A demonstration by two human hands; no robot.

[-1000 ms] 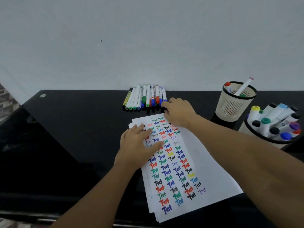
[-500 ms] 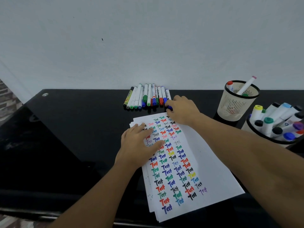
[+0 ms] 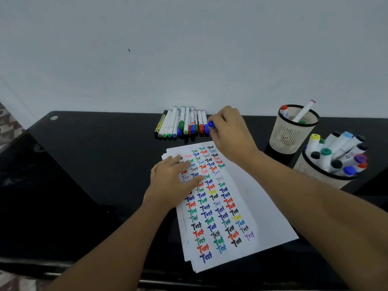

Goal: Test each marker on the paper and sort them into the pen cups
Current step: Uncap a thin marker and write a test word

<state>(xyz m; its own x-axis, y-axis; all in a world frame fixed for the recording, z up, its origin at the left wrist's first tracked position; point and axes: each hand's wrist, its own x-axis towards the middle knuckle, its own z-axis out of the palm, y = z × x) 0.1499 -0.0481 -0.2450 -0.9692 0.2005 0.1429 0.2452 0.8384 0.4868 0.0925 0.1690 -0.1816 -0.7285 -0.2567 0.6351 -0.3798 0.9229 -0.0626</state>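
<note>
Overhead, head view: right hand (image 3: 231, 135) pinches a blue-capped marker (image 3: 210, 124) at the marker row (image 3: 180, 124) on the table (image 3: 84, 164); left hand (image 3: 170, 183), fingers flat, presses the paper (image 3: 262, 206). Two cups (image 3: 294, 129) stand right.

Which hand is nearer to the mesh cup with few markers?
Right. The right hand grips a blue-capped marker just left of the mesh cup; the left hand rests farther off, flat on the paper.

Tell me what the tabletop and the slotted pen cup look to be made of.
Tabletop: probably black glass or a glossy lacquer, since it is shiny and mirrors the markers lying on it.
Slotted pen cup: looks like cream moulded plastic, matte, with slits and a black rim.
</note>
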